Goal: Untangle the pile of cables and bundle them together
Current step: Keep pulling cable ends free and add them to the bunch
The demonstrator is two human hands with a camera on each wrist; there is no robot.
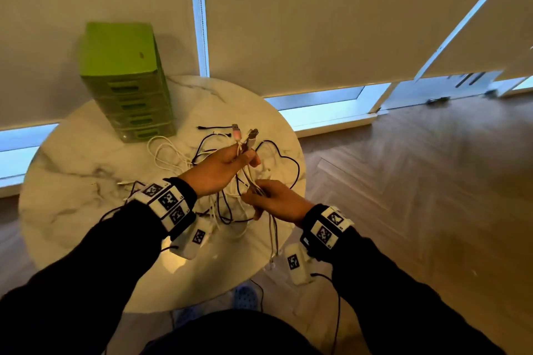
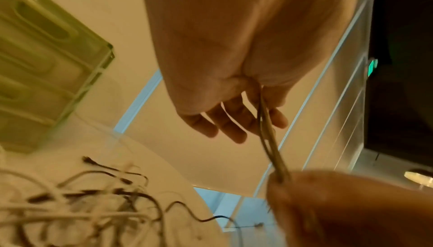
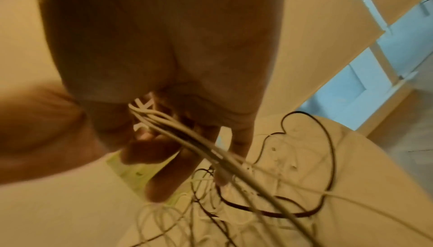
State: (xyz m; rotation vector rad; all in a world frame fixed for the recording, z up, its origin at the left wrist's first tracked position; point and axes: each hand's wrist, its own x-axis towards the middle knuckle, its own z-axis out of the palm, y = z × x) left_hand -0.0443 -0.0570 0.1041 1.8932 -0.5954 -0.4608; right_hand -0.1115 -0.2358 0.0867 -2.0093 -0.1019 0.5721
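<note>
Plugs (image 1: 243, 135) are being pinched together by the left hand (image 1: 222, 170) while cables (image 1: 253, 184) are being gripped below by the right hand (image 1: 277, 200), aligning the ends for bundling.

We see cables (image 1: 230, 158): thin white, black and grey leads, partly tangled. Several gathered strands lifted above counter (image 1: 72, 181), plug ends (image 1: 243, 135) pointing up toward far edge, one plug pink. Rest sprawl in loose loops on counter's middle and right side; black loop (image 1: 284, 158) near right edge, white coil (image 1: 165, 157) left of pile.
</note>
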